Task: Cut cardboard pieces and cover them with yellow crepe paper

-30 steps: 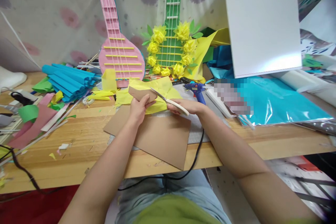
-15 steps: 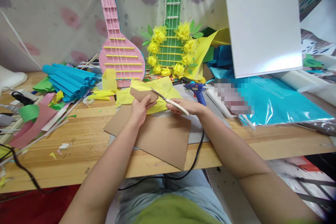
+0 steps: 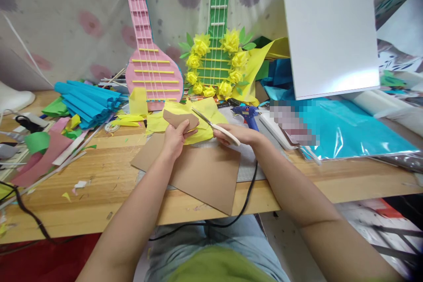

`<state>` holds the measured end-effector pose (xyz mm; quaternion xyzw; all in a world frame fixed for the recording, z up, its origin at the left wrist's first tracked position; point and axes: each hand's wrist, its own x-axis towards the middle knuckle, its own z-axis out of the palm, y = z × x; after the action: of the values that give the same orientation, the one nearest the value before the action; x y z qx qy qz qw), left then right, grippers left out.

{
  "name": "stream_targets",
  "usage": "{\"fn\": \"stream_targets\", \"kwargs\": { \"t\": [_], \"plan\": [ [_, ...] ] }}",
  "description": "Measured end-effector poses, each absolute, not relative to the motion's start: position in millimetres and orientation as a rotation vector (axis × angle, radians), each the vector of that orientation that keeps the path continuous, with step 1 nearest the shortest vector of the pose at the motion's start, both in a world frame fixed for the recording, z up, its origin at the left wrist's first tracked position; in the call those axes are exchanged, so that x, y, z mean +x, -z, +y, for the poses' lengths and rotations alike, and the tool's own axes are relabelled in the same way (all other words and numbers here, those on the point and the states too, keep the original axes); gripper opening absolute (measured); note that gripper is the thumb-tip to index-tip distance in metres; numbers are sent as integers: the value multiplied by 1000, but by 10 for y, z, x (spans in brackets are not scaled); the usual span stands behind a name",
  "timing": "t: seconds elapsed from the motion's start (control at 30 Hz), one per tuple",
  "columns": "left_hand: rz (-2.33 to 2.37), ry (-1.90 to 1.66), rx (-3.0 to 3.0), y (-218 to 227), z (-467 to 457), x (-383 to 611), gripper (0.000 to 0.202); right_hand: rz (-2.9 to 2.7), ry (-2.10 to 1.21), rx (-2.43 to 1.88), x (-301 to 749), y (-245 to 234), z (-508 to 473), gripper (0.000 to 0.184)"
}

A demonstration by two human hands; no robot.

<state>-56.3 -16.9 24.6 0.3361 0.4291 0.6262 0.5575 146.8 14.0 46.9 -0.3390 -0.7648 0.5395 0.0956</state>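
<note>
My left hand (image 3: 174, 139) pinches a small brown cardboard cut-out (image 3: 180, 119) and holds it upright above the table. A pair of scissors with cream handles (image 3: 215, 126) is gripped in my right hand (image 3: 235, 135), and the blades point up and left at the cut-out's right edge. Under both hands lies a large sheet of brown cardboard (image 3: 201, 174) on the wooden table (image 3: 99, 185). Yellow paper (image 3: 205, 116) lies just behind the cut-out.
A pink paper guitar (image 3: 150, 66) and a green one with yellow paper flowers (image 3: 214, 66) lean against the back wall. A blue glue gun (image 3: 247, 113), folded blue paper (image 3: 87, 101), a white board (image 3: 330, 35), wrapped blue sheets (image 3: 346, 130) and scraps surround the work area. A black cable (image 3: 244, 198) hangs over the front edge.
Almost nothing differs; the view has shifted slightly and both hands hold the same pose with the scissors at the cut-out.
</note>
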Motion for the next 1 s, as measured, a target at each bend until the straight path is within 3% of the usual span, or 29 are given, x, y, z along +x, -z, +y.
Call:
{"fn": "stream_targets", "kwargs": {
  "t": [0.23,0.53,1.0],
  "plan": [
    [1085,-1398,829,-359,-181,-651,24,-2502,-1649,-945,1694,-573,180,54],
    [996,-1442,834,-269,-165,-599,27,-2421,-1422,-1073,1479,-565,75,54],
    [1076,-1485,786,-251,-156,-526,28,-2294,-1728,-887,1434,-459,112,49]
  ]
}}
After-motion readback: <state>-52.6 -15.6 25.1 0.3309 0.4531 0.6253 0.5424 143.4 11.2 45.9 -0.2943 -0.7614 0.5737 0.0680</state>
